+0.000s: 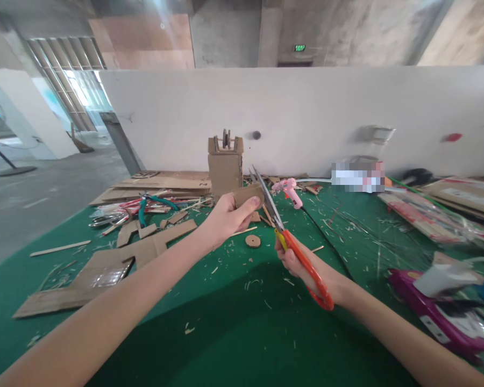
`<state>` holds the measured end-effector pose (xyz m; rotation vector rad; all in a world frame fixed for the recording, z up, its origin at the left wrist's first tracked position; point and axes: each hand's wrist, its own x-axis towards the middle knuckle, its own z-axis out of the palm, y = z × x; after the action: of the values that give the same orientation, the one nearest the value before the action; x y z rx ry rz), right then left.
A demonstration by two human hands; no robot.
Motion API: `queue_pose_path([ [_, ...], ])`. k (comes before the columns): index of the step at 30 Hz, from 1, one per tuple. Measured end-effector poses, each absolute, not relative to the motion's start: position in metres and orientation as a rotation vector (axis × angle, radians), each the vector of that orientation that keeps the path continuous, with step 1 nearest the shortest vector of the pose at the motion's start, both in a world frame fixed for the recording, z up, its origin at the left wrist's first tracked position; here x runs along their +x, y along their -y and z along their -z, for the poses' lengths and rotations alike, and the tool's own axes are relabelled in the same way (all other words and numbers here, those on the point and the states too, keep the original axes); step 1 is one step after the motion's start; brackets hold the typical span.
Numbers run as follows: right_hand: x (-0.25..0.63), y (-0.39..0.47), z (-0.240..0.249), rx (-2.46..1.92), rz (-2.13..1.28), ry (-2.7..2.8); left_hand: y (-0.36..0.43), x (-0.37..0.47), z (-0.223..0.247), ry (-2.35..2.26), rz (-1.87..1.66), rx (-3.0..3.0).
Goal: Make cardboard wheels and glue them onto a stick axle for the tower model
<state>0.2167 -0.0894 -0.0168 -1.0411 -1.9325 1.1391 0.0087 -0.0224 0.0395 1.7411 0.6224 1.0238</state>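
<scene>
My left hand [233, 219] pinches a small piece of brown cardboard [247, 194] between thumb and fingers, above the middle of the table. In my right hand [296, 263] is a pair of scissors [306, 266] with orange and yellow handles. The blades point up and away, a little parted, right beside the cardboard's right edge; whether they touch it I cannot tell. Behind my left hand stands an upright cardboard box [225, 166] with a small wheel on an axle [226, 139] at its top. A round cardboard disc [253, 241] with a centre hole lies below the hands.
A pink glue gun [291, 192] with a black cord lies right of the box. Teal-handled pliers [143, 209] and cut cardboard [100, 274] are at left. A purple power strip [427, 306] sits at right. Wood scraps litter the green table [234, 317]; a white wall [306, 118] stands behind.
</scene>
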Motion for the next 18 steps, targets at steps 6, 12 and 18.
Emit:
queue_pose_path([
  [6, 0.2142, 0.086, 0.0166, -1.146, -1.007, 1.963, 0.0192, 0.0043, -0.0419, -0.621, -0.971, 1.739],
  [12, 0.2159, 0.0842, 0.0164, -1.166, -0.968, 1.999, 0.0163, 0.0012, -0.0438, -0.616, -0.935, 1.723],
  [18, 0.2213, 0.0896, 0.009, -1.056, -1.049, 2.051, 0.0157, -0.0017, -0.0464, -0.609, -0.905, 1.735],
])
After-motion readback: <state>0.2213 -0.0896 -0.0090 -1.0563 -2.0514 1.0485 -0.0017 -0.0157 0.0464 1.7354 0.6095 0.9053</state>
